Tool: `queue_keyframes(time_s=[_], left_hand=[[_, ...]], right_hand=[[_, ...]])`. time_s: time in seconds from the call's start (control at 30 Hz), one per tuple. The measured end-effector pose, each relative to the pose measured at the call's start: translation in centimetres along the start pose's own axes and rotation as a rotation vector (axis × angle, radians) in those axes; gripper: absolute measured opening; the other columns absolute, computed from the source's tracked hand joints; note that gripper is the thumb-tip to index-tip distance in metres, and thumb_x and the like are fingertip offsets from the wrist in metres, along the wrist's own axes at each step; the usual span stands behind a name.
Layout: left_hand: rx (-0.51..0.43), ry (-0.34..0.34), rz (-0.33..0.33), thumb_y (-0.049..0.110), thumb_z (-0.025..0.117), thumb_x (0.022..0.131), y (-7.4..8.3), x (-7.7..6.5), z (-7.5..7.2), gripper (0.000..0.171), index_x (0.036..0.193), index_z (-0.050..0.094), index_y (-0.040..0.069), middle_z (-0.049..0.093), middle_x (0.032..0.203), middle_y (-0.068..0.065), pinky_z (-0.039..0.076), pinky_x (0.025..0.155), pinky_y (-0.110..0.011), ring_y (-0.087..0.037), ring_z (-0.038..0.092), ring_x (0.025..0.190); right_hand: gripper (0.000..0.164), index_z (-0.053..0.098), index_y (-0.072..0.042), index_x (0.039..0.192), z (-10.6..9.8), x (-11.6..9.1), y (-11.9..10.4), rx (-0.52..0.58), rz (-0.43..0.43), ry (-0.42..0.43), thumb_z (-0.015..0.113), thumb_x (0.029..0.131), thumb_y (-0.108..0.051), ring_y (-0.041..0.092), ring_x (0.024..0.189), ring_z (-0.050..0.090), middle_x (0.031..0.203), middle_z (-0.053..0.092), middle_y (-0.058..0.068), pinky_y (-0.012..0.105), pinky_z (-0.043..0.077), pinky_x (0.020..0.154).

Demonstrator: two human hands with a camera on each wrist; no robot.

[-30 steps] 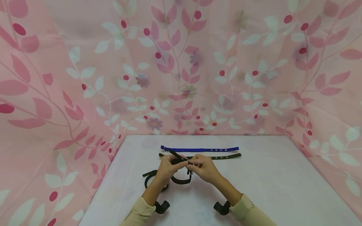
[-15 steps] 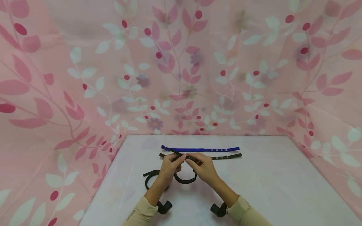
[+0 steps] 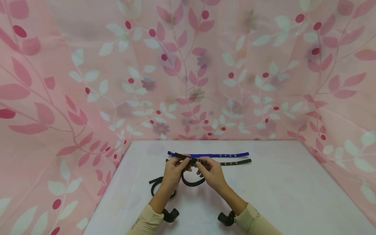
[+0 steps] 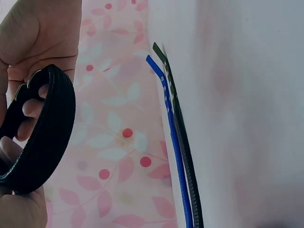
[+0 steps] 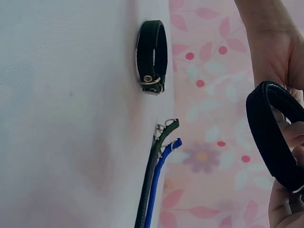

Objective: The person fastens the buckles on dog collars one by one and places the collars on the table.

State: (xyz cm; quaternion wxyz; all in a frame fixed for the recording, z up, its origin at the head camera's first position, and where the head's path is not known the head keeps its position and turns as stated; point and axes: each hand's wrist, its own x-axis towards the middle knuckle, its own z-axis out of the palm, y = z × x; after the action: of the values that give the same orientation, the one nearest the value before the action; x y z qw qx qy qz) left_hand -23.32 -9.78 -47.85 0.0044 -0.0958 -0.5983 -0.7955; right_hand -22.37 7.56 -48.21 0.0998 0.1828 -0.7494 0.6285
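Note:
A black collar [image 3: 193,185] is bent into a loop that hangs below both hands, above the table. My left hand [image 3: 173,172] pinches the strap at the top left of the loop, thumb on top, and a free strap end points up to the left past it. My right hand [image 3: 212,172] pinches the same collar at the top right, its fingertips close to the left ones. Small metal bits glint between the thumbs; the fingers partly hide the buckle. In the left wrist view the collar's wide outer band [image 4: 59,130] faces the camera.
Behind the hands a blue collar [image 3: 205,155] and a dark green one [image 3: 239,162] lie stretched out side by side. Left of the left forearm sits another looped dark collar [image 3: 154,189], buckled in the right wrist view. Pink leaf-patterned cloth surrounds the white table [image 3: 282,195].
Both hands have risen slightly with the collar. The buckle that hung below the right fingers is now up near the fingertips, and the strap between the thumbs shows more.

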Motion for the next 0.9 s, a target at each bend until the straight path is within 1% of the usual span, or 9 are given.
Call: queue_keyframes(time_s=[0.17, 0.3, 0.37, 0.43, 0.53, 0.63, 0.7, 0.8, 0.9], left_hand=[[-0.038, 0.016, -0.032, 0.017, 0.070, 0.092, 0.0, 0.0, -0.2, 0.038, 0.117, 0.061, -0.011, 0.073, 0.102, -0.008, 0.059, 0.079, -0.032, -0.017, 0.072, 0.082], [-0.074, 0.027, -0.050, 0.017, 0.071, 0.092, -0.1, -0.1, -0.4, 0.040, 0.117, 0.060, -0.012, 0.074, 0.100, -0.007, 0.059, 0.082, -0.035, -0.019, 0.074, 0.085], [-0.075, 0.016, -0.050, 0.015, 0.071, 0.092, -0.2, -0.1, -0.6, 0.039, 0.116, 0.060, -0.013, 0.074, 0.100, -0.007, 0.059, 0.084, -0.036, -0.021, 0.074, 0.087], [-0.048, -0.008, -0.054, 0.013, 0.071, 0.091, -0.2, -0.2, -0.9, 0.037, 0.115, 0.060, -0.014, 0.072, 0.101, -0.009, 0.058, 0.085, -0.038, -0.022, 0.074, 0.088], [0.062, -0.052, -0.072, 0.010, 0.073, 0.089, -0.2, -0.4, -1.4, 0.032, 0.110, 0.064, -0.012, 0.069, 0.101, -0.012, 0.059, 0.084, -0.037, -0.023, 0.073, 0.088], [0.239, -0.122, -0.058, 0.012, 0.073, 0.089, 0.0, -0.6, -1.8, 0.025, 0.107, 0.067, -0.005, 0.068, 0.103, -0.015, 0.060, 0.078, -0.035, -0.021, 0.073, 0.087], [0.378, -0.181, -0.012, 0.015, 0.073, 0.091, 0.2, -0.7, -1.9, 0.024, 0.110, 0.067, 0.001, 0.068, 0.107, -0.016, 0.061, 0.071, -0.033, -0.018, 0.072, 0.083], [0.593, -0.266, 0.091, 0.022, 0.071, 0.093, 0.6, -0.9, -1.7, 0.032, 0.122, 0.063, 0.012, 0.068, 0.109, -0.014, 0.059, 0.058, -0.029, -0.012, 0.070, 0.070], [0.772, -0.319, 0.181, 0.024, 0.067, 0.096, 0.9, -1.3, -1.4, 0.038, 0.132, 0.058, 0.018, 0.070, 0.102, -0.010, 0.054, 0.048, -0.026, -0.007, 0.064, 0.055]], right_hand=[[0.016, 0.068, 0.000, 0.107, -0.3, 0.2, 0.4, 0.049, -0.003, 0.014, 0.066, 0.095, -0.011, 0.027, 0.062, 0.066, 0.081, 0.071, 0.013, 0.033, 0.058, 0.058], [0.015, 0.070, -0.002, 0.107, -0.6, 0.3, 0.5, 0.055, 0.032, 0.029, 0.067, 0.094, -0.011, 0.022, 0.059, 0.063, 0.076, 0.069, 0.011, 0.028, 0.056, 0.055], [0.016, 0.070, -0.003, 0.107, -0.7, 0.3, 0.5, 0.051, 0.050, 0.033, 0.067, 0.094, -0.011, 0.022, 0.060, 0.063, 0.076, 0.069, 0.011, 0.028, 0.056, 0.056], [0.017, 0.070, -0.002, 0.109, -0.9, 0.4, 0.7, 0.054, 0.064, 0.030, 0.066, 0.095, -0.010, 0.025, 0.061, 0.063, 0.078, 0.070, 0.013, 0.028, 0.056, 0.057], [0.018, 0.069, 0.001, 0.110, -1.2, 0.2, 0.9, 0.057, 0.072, 0.010, 0.064, 0.095, -0.007, 0.028, 0.062, 0.063, 0.084, 0.072, 0.017, 0.028, 0.057, 0.058], [0.017, 0.069, 0.003, 0.110, -1.6, 0.1, 1.1, 0.066, 0.070, -0.017, 0.064, 0.095, -0.005, 0.025, 0.060, 0.063, 0.089, 0.073, 0.021, 0.027, 0.057, 0.058], [0.018, 0.069, 0.004, 0.109, -1.8, 0.1, 1.0, 0.073, 0.062, -0.041, 0.064, 0.095, -0.005, 0.019, 0.058, 0.063, 0.089, 0.072, 0.023, 0.025, 0.057, 0.057], [0.018, 0.069, 0.002, 0.109, -1.9, 0.2, 0.9, 0.071, 0.044, -0.075, 0.065, 0.095, -0.008, 0.014, 0.058, 0.063, 0.088, 0.073, 0.023, 0.025, 0.057, 0.057], [0.018, 0.069, 0.000, 0.108, -2.0, 0.2, 0.8, 0.044, 0.031, -0.093, 0.066, 0.095, -0.013, 0.015, 0.059, 0.064, 0.086, 0.073, 0.019, 0.027, 0.057, 0.058]])
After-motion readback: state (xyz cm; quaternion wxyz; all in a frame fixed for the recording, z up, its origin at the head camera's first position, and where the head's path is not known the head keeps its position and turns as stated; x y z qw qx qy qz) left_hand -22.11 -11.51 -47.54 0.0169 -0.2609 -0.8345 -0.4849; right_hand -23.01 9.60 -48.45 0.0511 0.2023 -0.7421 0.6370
